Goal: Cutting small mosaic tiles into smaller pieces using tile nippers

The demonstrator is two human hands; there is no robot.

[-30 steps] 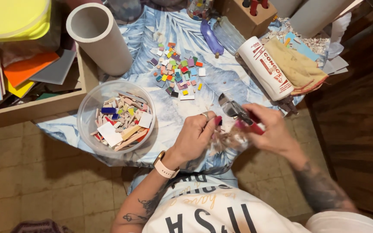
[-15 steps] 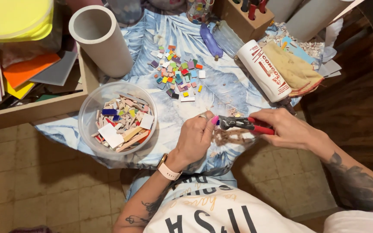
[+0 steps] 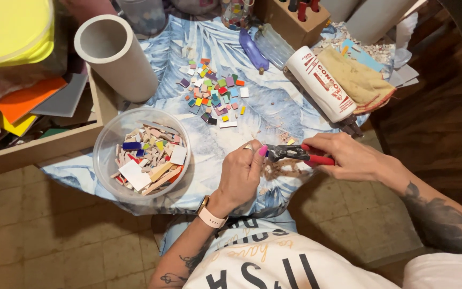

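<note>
My right hand (image 3: 351, 156) grips red-handled tile nippers (image 3: 295, 153), held level over the blue leaf-print cloth (image 3: 263, 112). My left hand (image 3: 241, 174) is closed at the nippers' jaws, pinching a small piece that I cannot make out. A few tan chips (image 3: 282, 170) lie on the cloth just under the jaws. To the left stands a clear plastic bowl (image 3: 105, 144) filled with several broken tile strips. Farther up the cloth lies a scatter of small coloured tile squares (image 3: 212, 93).
A white pipe section (image 3: 116, 56) lies at the upper left beside a wooden crate (image 3: 54, 142) of coloured sheets. A white tube-shaped container (image 3: 322, 83), tan cloth (image 3: 359, 80), purple bottle (image 3: 251, 49) and wooden tool block (image 3: 290, 18) sit at the back. Tiled floor lies below.
My right hand has swung the nippers from a tilted pose to level, pointing left. My left hand has come up to the jaws.
</note>
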